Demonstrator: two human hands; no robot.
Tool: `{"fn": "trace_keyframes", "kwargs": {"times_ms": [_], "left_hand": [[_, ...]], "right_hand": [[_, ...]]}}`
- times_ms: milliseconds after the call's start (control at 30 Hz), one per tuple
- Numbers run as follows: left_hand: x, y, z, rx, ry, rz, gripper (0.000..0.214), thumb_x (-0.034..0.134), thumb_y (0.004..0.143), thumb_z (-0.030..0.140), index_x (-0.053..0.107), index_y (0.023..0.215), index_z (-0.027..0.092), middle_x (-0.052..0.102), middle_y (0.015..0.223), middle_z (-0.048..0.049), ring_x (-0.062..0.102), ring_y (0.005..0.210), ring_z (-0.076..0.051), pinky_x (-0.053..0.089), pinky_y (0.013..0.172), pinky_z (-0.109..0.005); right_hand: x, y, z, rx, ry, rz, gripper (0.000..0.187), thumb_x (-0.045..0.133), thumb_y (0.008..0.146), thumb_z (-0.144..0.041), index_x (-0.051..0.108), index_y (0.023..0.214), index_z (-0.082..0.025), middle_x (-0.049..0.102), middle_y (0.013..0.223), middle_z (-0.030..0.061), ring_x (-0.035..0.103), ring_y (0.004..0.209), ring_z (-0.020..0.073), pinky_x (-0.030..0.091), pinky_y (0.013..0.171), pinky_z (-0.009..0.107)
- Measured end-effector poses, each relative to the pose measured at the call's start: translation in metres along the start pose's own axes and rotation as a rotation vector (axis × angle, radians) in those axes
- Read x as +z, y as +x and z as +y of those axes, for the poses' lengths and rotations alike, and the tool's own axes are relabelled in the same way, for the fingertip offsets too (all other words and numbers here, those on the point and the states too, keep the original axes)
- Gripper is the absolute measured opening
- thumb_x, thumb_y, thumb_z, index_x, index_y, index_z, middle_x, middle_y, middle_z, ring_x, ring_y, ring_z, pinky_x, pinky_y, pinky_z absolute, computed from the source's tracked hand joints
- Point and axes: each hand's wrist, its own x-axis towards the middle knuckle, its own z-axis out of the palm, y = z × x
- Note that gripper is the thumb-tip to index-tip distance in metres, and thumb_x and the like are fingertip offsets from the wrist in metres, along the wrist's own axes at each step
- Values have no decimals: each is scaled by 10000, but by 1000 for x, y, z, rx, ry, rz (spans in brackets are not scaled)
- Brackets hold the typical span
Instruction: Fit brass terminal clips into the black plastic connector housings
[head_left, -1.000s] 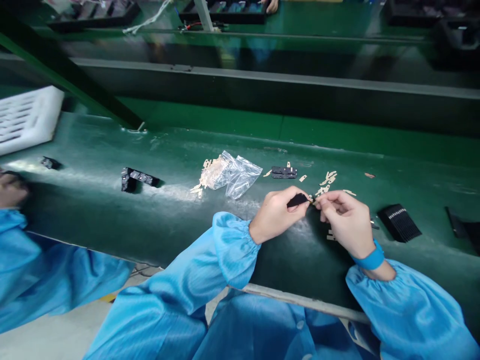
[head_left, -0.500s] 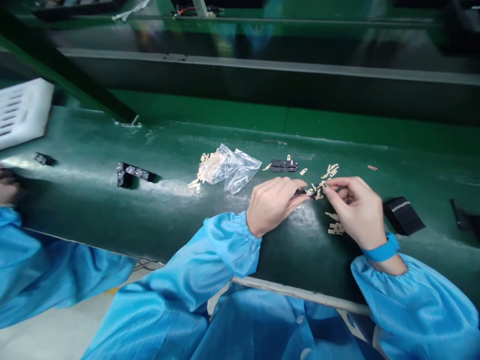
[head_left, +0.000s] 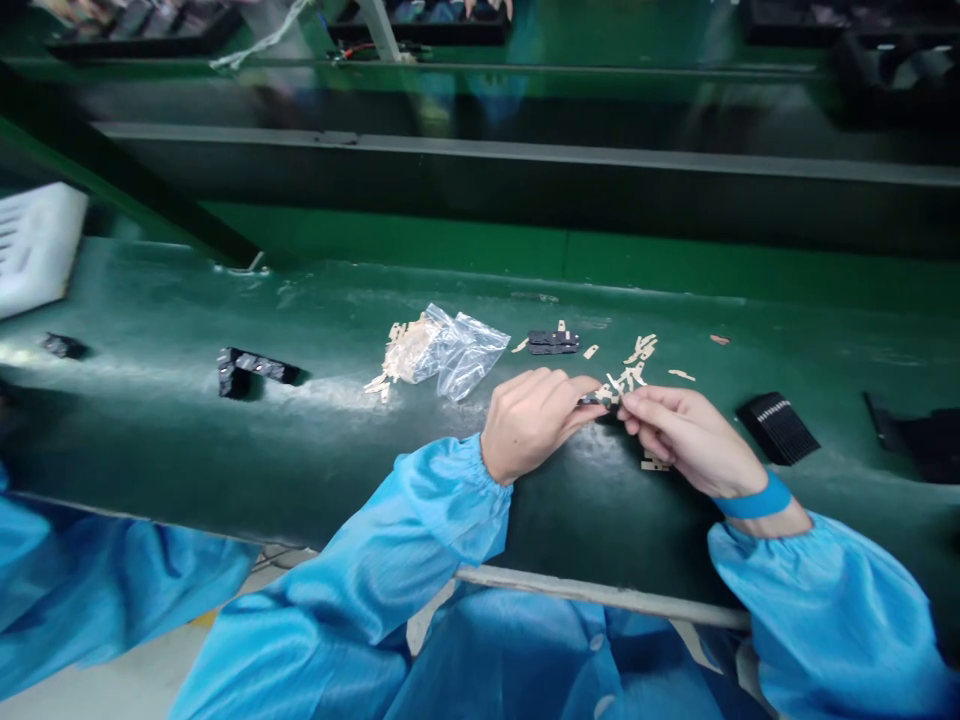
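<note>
My left hand (head_left: 536, 420) is closed, thumb and fingers pinching a small black part (head_left: 592, 400) just above the table. Close against that part's right end, my right hand (head_left: 686, 435) is closed too, its thumb and fingertips pressed together. Whatever sits between those fingertips is too small to make out. Flat beige pieces (head_left: 641, 350) with small holes lie scattered behind the fingertips, and several more (head_left: 655, 464) show partly under my right hand. Two flat black parts (head_left: 553, 342) lie beyond my left hand, with a few beige pieces around them.
Clear plastic bags (head_left: 472, 355) lie on a beige heap (head_left: 401, 350) to the left. Farther left are black blocks (head_left: 259, 366) and a white slotted tray (head_left: 37, 250). A ribbed black stack (head_left: 778, 428) stands at right. Another person's blue sleeve (head_left: 112, 580) is at the left edge.
My right hand has moved left, from the beige pieces to the black part in my left hand. A beige piece behind it is uncovered. The whole view has shifted slightly.
</note>
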Motion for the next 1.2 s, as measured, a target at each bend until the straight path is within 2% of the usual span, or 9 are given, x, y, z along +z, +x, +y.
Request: {"fn": "trace_keyframes", "kwargs": {"times_ms": [67, 200, 333, 400, 500, 567, 700, 933, 1200], "left_hand": [[-4, 1, 1, 9, 4, -24, 232, 661, 954, 403, 683, 1025, 184, 637, 679, 4, 605, 636, -134, 411, 640, -278], [-10, -1, -3, -14, 57, -64, 221, 701, 923, 403, 720, 1022, 206, 624, 664, 0, 594, 624, -148, 382, 612, -287], [-7, -2, -9, -35, -4, -92, 276, 748, 879, 408, 710, 1060, 203, 611, 685, 13, 597, 633, -154, 417, 631, -273], [-7, -2, -8, -170, -64, -144, 298, 701, 912, 426, 700, 1120, 214, 635, 742, 9, 608, 652, -147, 445, 658, -268], [-8, 0, -4, -350, -101, -137, 336, 703, 888, 467, 704, 1124, 227, 608, 713, 39, 582, 593, -121, 445, 634, -266], [-9, 2, 0, -426, -110, -128, 331, 705, 865, 471, 706, 1103, 239, 566, 664, 58, 551, 557, -109, 429, 618, -273], [-14, 8, 8, -532, -162, -225, 318, 556, 942, 485, 659, 1181, 302, 536, 717, 45, 558, 629, -128, 411, 697, -352], [-18, 9, 13, -563, -190, -267, 341, 500, 975, 503, 618, 1236, 319, 495, 756, 34, 543, 672, -146, 387, 740, -415], [-18, 10, 14, -560, -220, -237, 323, 525, 960, 462, 625, 1249, 357, 494, 756, 27, 517, 667, -144, 373, 728, -434]], "right_hand": [[4, -1, -1, -8, 14, 7, 435, 753, 808, -564, 660, 762, -142, 580, 612, -22, 339, 393, 24, 209, 376, 185], [13, -1, -4, -30, 62, -61, 371, 774, 781, -495, 616, 703, -168, 458, 458, -83, 326, 376, 41, 210, 371, 178], [15, 10, -5, -163, 143, 111, 349, 828, 718, -431, 592, 712, -173, 499, 506, -88, 372, 415, 41, 265, 408, 184], [17, 14, -3, -222, 178, 200, 349, 854, 684, -407, 602, 738, -171, 539, 575, -78, 421, 469, 45, 321, 454, 187], [22, 19, 1, -287, 207, 216, 379, 874, 654, -434, 624, 746, -164, 610, 677, -43, 502, 570, 65, 403, 543, 202], [23, 22, 5, -308, 207, 218, 389, 877, 650, -454, 640, 754, -162, 624, 699, -35, 516, 598, 75, 420, 572, 212], [23, 27, 13, -326, 187, 223, 373, 869, 670, -454, 657, 772, -164, 633, 717, -29, 533, 628, 89, 430, 595, 221], [23, 29, 17, -362, 152, 194, 321, 847, 718, -421, 670, 805, -167, 621, 716, -36, 531, 637, 91, 444, 623, 227], [23, 26, 14, -318, 138, 186, 376, 849, 699, -484, 664, 805, -174, 637, 739, -19, 552, 668, 105, 444, 601, 221]]}}
